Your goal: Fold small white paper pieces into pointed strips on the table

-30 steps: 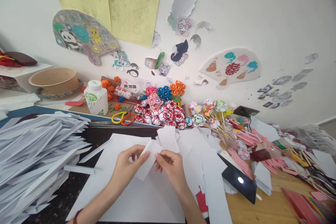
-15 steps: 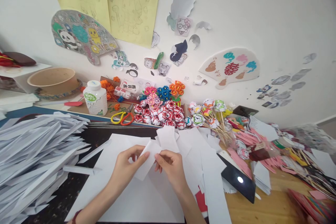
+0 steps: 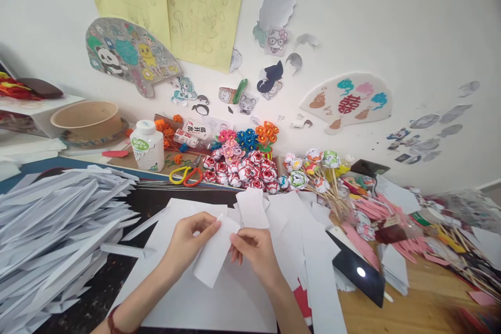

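Observation:
Between my two hands a small white paper strip (image 3: 214, 257) is held at a slant above a large white sheet (image 3: 195, 308). My left hand (image 3: 195, 235) pinches its upper left edge between thumb and fingers. On the strip's right edge, my right hand (image 3: 250, 250) is closed with thumb against fingertips. Just beyond the hands lie more white paper pieces (image 3: 251, 207), partly overlapping. A big heap of narrow folded paper strips (image 3: 58, 240) fills the left side, with one folded strip (image 3: 123, 250) near my left forearm.
Scissors (image 3: 186, 175), a white bottle (image 3: 147, 148) and red-white paper flowers (image 3: 246, 169) line the back by the wall. To the right are a dark phone-like slab (image 3: 358, 269), pink paper strips (image 3: 403, 235) and flowers on sticks (image 3: 331, 159). A round tub (image 3: 86, 117) stands back left.
The paper strip in my hands has turned so that more of its face shows, its lower end nearer to me. The whole view has shifted slightly.

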Demonstrator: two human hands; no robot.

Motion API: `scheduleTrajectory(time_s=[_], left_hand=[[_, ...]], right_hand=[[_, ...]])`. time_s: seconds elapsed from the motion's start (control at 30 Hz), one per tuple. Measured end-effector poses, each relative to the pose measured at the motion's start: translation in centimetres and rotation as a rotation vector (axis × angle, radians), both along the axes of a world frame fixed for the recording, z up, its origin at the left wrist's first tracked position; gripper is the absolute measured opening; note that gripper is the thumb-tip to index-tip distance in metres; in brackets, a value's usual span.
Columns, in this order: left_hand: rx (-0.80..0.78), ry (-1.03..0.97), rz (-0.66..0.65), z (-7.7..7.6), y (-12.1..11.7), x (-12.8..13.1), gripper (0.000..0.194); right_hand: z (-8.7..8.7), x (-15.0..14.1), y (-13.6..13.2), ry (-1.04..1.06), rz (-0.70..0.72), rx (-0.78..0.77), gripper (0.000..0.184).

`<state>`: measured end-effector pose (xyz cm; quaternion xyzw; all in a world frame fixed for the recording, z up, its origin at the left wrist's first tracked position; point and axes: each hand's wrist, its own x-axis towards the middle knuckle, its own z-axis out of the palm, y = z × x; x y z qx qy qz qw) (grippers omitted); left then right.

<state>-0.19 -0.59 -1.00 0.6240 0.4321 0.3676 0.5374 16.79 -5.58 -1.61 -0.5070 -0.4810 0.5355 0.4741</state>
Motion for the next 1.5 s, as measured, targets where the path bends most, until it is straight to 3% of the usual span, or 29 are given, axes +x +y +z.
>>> scheduleTrajectory(time_s=[0.3,0.7,1.0,1.17,1.3,1.5], left_hand=[[-0.009,-0.054,-0.021,-0.1,-0.2,-0.1,0.031],[0.156,0.097,-0.116,-0.1,-0.6,0.0,0.032],[0.108,0.171,-0.181,-1.0,-0.4,0.6,0.033],[0.151,0.218,-0.211,-0.7,-0.5,0.6,0.033],[0.182,0.273,-0.243,-0.7,-1.1,1.2,0.032],[0.14,0.289,-0.181,-1.9,-1.5,2.0,0.027]], right_hand=[[0.1,-0.1,-0.1,0.059,0.083,-0.063,0.034],[-0.7,0.4,0.3,0.018,0.085,-0.07,0.02],[-1.0,0.6,0.4,-0.06,-0.125,0.022,0.022],[-1.2,0.6,0.5,-0.036,-0.06,-0.006,0.02],[-1.2,0.5,0.6,-0.088,-0.065,0.056,0.016],[-1.2,-0.8,0.1,-0.323,-0.254,0.201,0.012]])
